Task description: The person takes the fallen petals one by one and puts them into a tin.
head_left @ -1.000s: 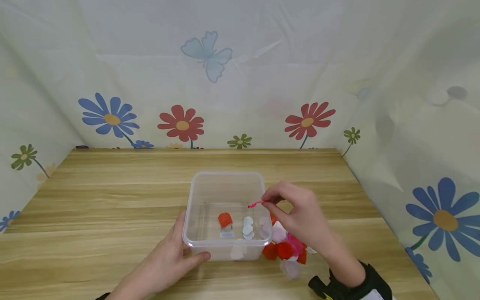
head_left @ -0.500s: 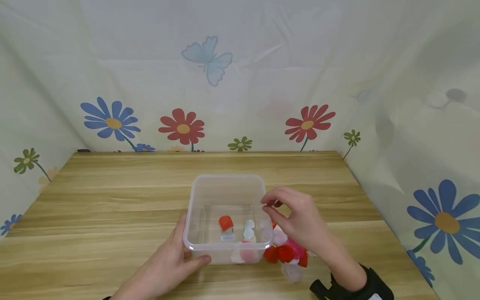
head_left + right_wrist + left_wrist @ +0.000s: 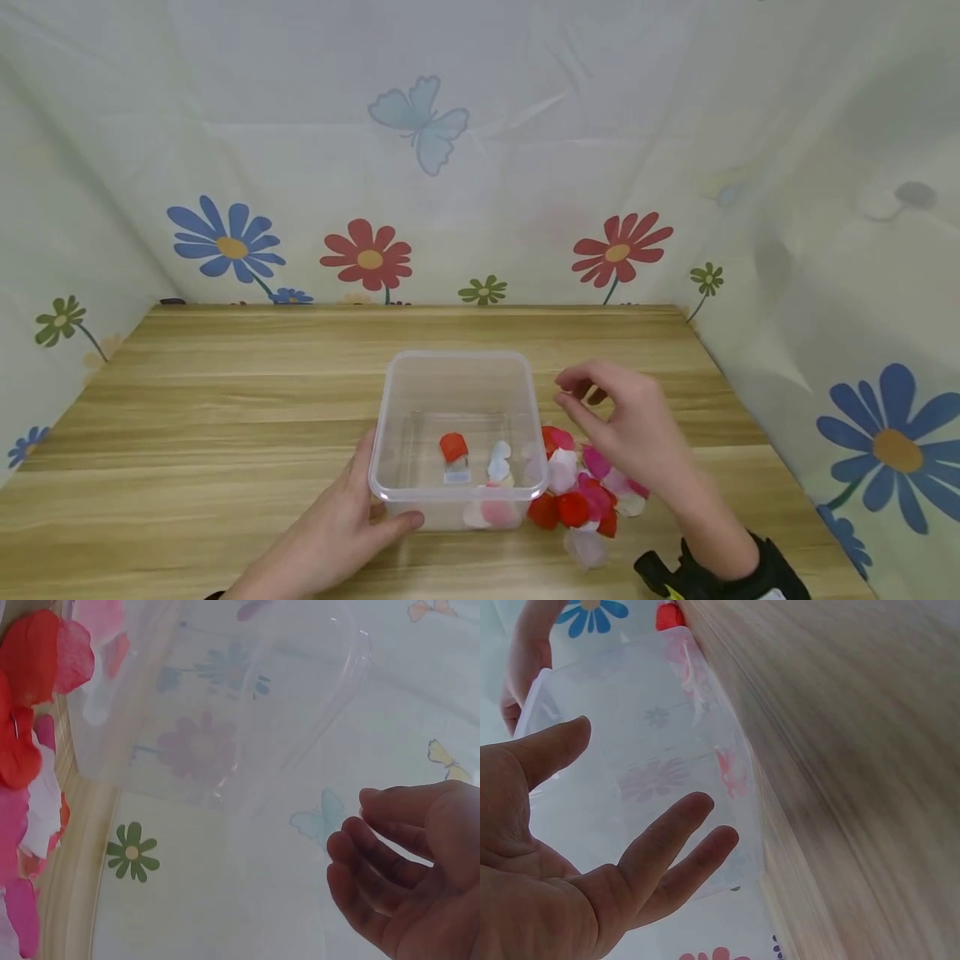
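Note:
A clear plastic box (image 3: 457,493) stands on the wooden table, its top uncovered. My left hand (image 3: 326,517) lies against the box's left side with thumb and fingers spread, as the left wrist view also shows. Inside the box are a red petal (image 3: 453,447), several white petals (image 3: 499,461) and a pink one (image 3: 497,510) near the front. To the right of the box lies a loose pile of red, pink and white petals (image 3: 573,507). Above that pile hovers my right hand (image 3: 637,425), its fingers loosely bent with nothing visible between them.
Wooden tabletop (image 3: 247,375) extends behind and left of the box. A flower-print cloth (image 3: 525,150) hangs along the back and both sides. A dark band with a small device (image 3: 738,571) is on the right wrist.
My right hand has let go of a pink petal over the box, then drawn back to the right. A pink petal now shows at the box's front. The left hand stays put.

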{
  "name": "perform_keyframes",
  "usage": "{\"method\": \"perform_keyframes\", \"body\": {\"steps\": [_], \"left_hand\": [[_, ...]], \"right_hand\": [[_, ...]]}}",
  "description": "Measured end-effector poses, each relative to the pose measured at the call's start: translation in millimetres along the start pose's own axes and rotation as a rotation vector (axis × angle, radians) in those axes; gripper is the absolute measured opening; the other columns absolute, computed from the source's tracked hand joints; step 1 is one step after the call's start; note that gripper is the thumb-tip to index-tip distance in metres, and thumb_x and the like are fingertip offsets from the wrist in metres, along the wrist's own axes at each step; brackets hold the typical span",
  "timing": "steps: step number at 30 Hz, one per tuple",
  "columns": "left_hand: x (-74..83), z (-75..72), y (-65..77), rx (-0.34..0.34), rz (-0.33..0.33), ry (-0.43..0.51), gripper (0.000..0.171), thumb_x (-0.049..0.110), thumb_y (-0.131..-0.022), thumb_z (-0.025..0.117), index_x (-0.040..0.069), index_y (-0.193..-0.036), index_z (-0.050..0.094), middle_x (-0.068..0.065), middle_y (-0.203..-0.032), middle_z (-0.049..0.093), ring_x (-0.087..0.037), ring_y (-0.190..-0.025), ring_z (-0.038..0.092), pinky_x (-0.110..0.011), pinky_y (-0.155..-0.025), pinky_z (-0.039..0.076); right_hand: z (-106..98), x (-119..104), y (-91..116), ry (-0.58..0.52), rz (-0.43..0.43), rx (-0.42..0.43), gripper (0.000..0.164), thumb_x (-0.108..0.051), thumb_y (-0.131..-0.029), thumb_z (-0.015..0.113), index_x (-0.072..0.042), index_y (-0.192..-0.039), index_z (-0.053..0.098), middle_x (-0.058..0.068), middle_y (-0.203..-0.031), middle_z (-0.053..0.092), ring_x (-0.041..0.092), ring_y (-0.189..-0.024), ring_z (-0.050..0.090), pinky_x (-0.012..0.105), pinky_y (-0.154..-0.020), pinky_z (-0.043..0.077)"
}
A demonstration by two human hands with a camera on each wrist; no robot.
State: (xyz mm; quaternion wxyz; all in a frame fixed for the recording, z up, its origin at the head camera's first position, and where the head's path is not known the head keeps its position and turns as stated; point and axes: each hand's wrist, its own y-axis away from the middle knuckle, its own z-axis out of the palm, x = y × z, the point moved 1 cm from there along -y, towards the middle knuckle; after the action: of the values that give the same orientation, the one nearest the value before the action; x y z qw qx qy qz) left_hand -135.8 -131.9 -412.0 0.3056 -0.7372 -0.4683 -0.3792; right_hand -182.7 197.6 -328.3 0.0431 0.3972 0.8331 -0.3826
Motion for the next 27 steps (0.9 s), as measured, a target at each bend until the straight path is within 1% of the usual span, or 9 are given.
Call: {"method": "perform_keyframes", "body": {"steps": [3, 6, 8, 11, 16, 19, 21, 24, 27], "left_hand": [[-0.1, -0.3, 0.0, -0.001, -0.003, 0.001, 0.098, 0.022, -0.087, 0.085, 0.029, -0.158, 0.018, -0.008, -0.146, 0.045, -0.025, -0.116, 0.059, -0.037, -0.092, 0.055], [-0.1, -0.4, 0.0, -0.002, -0.003, -0.001, 0.097, 0.022, -0.087, 0.085, 0.030, -0.158, 0.018, -0.008, -0.145, 0.045, -0.025, -0.116, 0.059, -0.037, -0.092, 0.055], [0.1, -0.4, -0.3, 0.000, -0.002, -0.006, 0.097, 0.024, -0.087, 0.085, 0.030, -0.158, 0.018, -0.008, -0.145, 0.046, -0.025, -0.116, 0.059, -0.038, -0.091, 0.055], [0.8, -0.5, -0.1, -0.001, -0.004, -0.005, 0.097, 0.024, -0.087, 0.085, 0.030, -0.158, 0.018, -0.008, -0.146, 0.046, -0.025, -0.116, 0.059, -0.037, -0.092, 0.055], [0.7, -0.5, 0.1, -0.006, 0.000, -0.002, 0.098, 0.024, -0.088, 0.084, 0.031, -0.158, 0.016, -0.007, -0.147, 0.045, -0.025, -0.117, 0.059, -0.038, -0.093, 0.055], [0.5, 0.1, -0.5, -0.008, -0.003, -0.011, 0.101, 0.023, -0.088, 0.084, 0.031, -0.160, 0.015, -0.007, -0.149, 0.043, -0.025, -0.118, 0.058, -0.040, -0.095, 0.054], [0.5, 0.2, -0.3, -0.010, -0.014, -0.017, 0.101, 0.023, -0.088, 0.084, 0.031, -0.160, 0.014, -0.007, -0.150, 0.042, -0.025, -0.119, 0.057, -0.041, -0.096, 0.054], [0.3, -0.3, 0.5, -0.014, -0.035, -0.013, 0.101, 0.027, -0.088, 0.084, 0.032, -0.160, 0.013, -0.007, -0.151, 0.041, -0.026, -0.119, 0.057, -0.042, -0.095, 0.054], [-0.1, -0.9, 0.9, -0.014, -0.041, -0.009, 0.101, 0.029, -0.088, 0.084, 0.031, -0.160, 0.013, -0.008, -0.151, 0.041, -0.025, -0.118, 0.057, -0.039, -0.094, 0.054]], "right_hand": [[-5.2, 4.6, 0.7, 0.075, 0.079, -0.029, 0.028, -0.001, -0.082, 0.086, -0.007, -0.105, 0.072, -0.002, -0.092, 0.072, 0.011, -0.080, 0.065, 0.030, -0.068, 0.060], [-10.9, 12.2, 2.3, 0.132, 0.199, -0.100, 0.027, -0.005, -0.084, 0.085, -0.007, -0.107, 0.071, 0.000, -0.092, 0.071, 0.014, -0.080, 0.064, 0.033, -0.068, 0.060], [-13.3, 18.4, 3.3, 0.146, 0.272, -0.165, 0.025, -0.006, -0.085, 0.084, -0.007, -0.106, 0.071, 0.001, -0.092, 0.071, 0.017, -0.080, 0.064, 0.035, -0.069, 0.060], [-13.5, 28.4, 4.9, 0.162, 0.365, -0.273, 0.022, -0.007, -0.086, 0.083, -0.006, -0.104, 0.071, 0.002, -0.091, 0.070, 0.019, -0.080, 0.064, 0.035, -0.069, 0.060], [-5.9, 44.5, 12.2, 0.165, 0.490, -0.462, 0.018, -0.007, -0.086, 0.083, -0.006, -0.100, 0.071, 0.002, -0.087, 0.066, 0.019, -0.078, 0.060, 0.033, -0.067, 0.058], [-1.3, 52.4, 17.8, 0.153, 0.518, -0.550, 0.017, -0.007, -0.086, 0.082, -0.006, -0.097, 0.071, 0.000, -0.084, 0.063, 0.018, -0.075, 0.057, 0.033, -0.066, 0.056], [1.4, 56.4, 20.3, 0.154, 0.521, -0.594, 0.016, -0.008, -0.086, 0.082, -0.006, -0.096, 0.070, 0.000, -0.083, 0.062, 0.018, -0.074, 0.056, 0.034, -0.066, 0.055], [6.2, 60.9, 22.3, 0.153, 0.527, -0.643, 0.017, -0.009, -0.085, 0.082, -0.006, -0.097, 0.070, 0.000, -0.083, 0.061, 0.018, -0.072, 0.055, 0.034, -0.065, 0.054], [11.8, 63.1, 23.6, 0.133, 0.545, -0.680, 0.019, -0.006, -0.084, 0.081, -0.006, -0.099, 0.069, 0.001, -0.085, 0.061, 0.018, -0.072, 0.055, 0.033, -0.064, 0.054]]}}
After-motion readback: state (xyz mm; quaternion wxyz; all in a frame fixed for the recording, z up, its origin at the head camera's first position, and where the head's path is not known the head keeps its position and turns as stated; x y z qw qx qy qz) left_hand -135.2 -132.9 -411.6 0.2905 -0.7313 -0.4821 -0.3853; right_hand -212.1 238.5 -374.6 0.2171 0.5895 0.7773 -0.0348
